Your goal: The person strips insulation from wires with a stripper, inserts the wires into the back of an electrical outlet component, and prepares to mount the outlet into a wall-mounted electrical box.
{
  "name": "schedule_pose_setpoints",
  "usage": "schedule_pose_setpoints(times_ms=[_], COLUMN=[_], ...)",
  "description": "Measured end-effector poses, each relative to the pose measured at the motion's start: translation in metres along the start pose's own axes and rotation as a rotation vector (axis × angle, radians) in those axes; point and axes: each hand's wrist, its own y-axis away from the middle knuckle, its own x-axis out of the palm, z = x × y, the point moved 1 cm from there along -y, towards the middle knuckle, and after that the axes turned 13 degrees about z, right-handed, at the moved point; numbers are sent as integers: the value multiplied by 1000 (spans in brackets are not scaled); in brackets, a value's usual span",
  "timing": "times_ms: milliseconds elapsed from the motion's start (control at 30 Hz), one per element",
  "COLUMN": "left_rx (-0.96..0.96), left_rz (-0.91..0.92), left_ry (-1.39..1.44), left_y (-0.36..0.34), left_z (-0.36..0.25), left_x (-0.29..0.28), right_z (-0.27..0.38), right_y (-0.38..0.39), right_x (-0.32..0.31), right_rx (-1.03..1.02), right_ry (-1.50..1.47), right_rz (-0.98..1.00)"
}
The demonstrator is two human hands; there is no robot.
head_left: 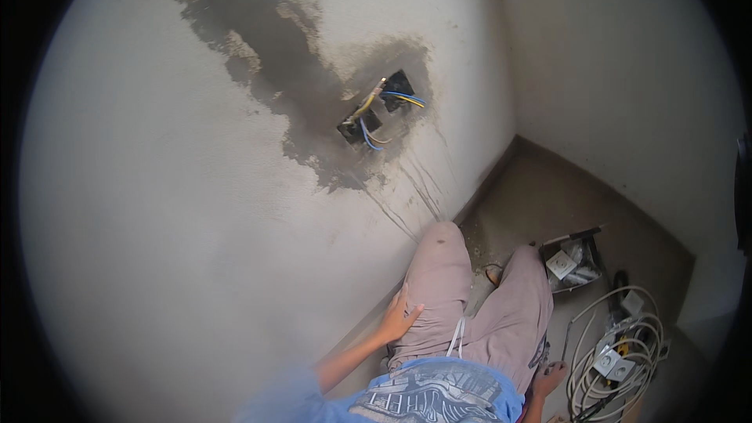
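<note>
My left hand [402, 319] lies on my left thigh, its thumb apart from the fingers, holding nothing. Low on the right, my right hand [551, 378] is beside my hip with its fingers curled. A thin dark rod [565, 341] rises at its fingertips; I cannot make out what it belongs to. Right next to this hand is a loose coil of pale cable [581, 380] on the floor. White socket plates [613, 364] lie within the coil, among dark and yellow tools too cluttered to tell apart.
Two dark wall boxes [397, 91] with blue, yellow and brown wires [404, 97] sticking out sit in a grey plaster patch [301, 70]. By my right knee stands an open box [586, 276] with a white socket [560, 264] and plastic bags. Walls meet at the corner ahead.
</note>
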Motion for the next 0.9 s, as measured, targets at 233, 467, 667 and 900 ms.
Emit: schedule_pose_setpoints(times_ms=[233,467,667,900], left_rx=[-146,-126,-83,-89], left_rz=[-109,-247,-309,-236], left_ry=[190,229,284,368], left_y=[3,-12,-17,-18], left_z=[11,19,23,57], left_x=[23,35,33,40], right_z=[351,666,700,722], right_y=[-174,-152,-153,-137], right_x=[-145,-178,-182,-139], right_rx=[-553,-1233,-1080,-1088], right_ry=[-824,-736,-598,-845], right_rz=[104,-193,-101,-203])
